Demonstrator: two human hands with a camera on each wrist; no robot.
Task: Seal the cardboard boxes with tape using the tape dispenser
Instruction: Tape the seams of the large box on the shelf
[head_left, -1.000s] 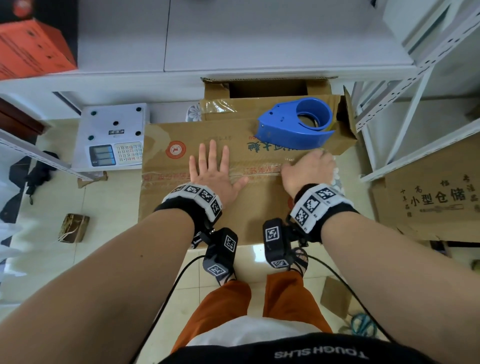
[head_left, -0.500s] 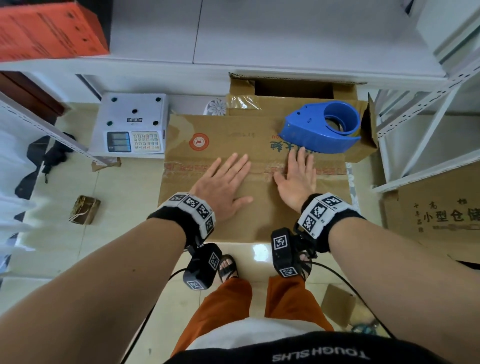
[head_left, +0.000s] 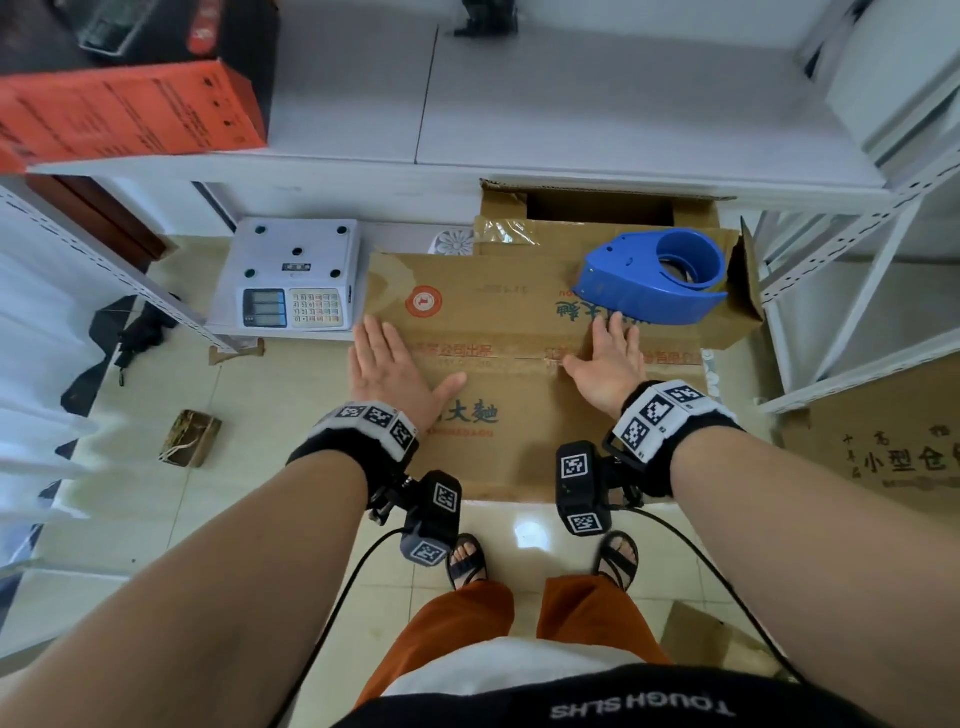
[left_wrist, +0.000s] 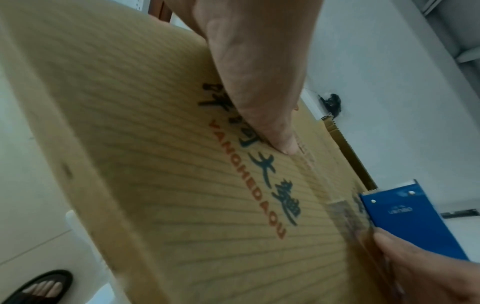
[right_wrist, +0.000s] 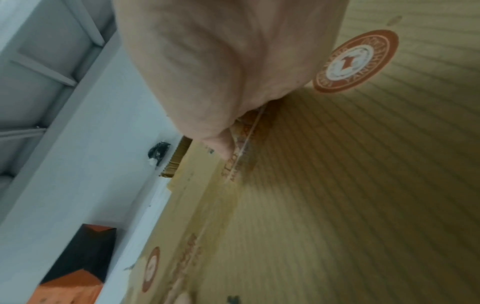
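A closed cardboard box (head_left: 519, 312) with printed characters stands on the floor in front of me, a taped seam (head_left: 514, 358) running across its top. My left hand (head_left: 387, 371) lies flat with straight fingers on the box's left end, over the seam. My right hand (head_left: 608, 358) presses flat on the right part of the seam. The blue tape dispenser (head_left: 654, 278) rests on the box's far right corner, just beyond my right fingertips; nobody holds it. In the left wrist view my thumb (left_wrist: 259, 98) lies on the cardboard (left_wrist: 155, 164), the dispenser (left_wrist: 405, 220) beyond.
A second open box (head_left: 597, 218) sits behind under the white shelf (head_left: 571, 104). A white scale (head_left: 293, 283) stands left of the box. Metal racking (head_left: 857, 249) and another carton (head_left: 883, 457) are at right. My sandalled feet (head_left: 467, 561) are near the front edge.
My left hand slid leftward along the seam to the box's left end. My right hand went from curled at the right end to flat with fingers straight.
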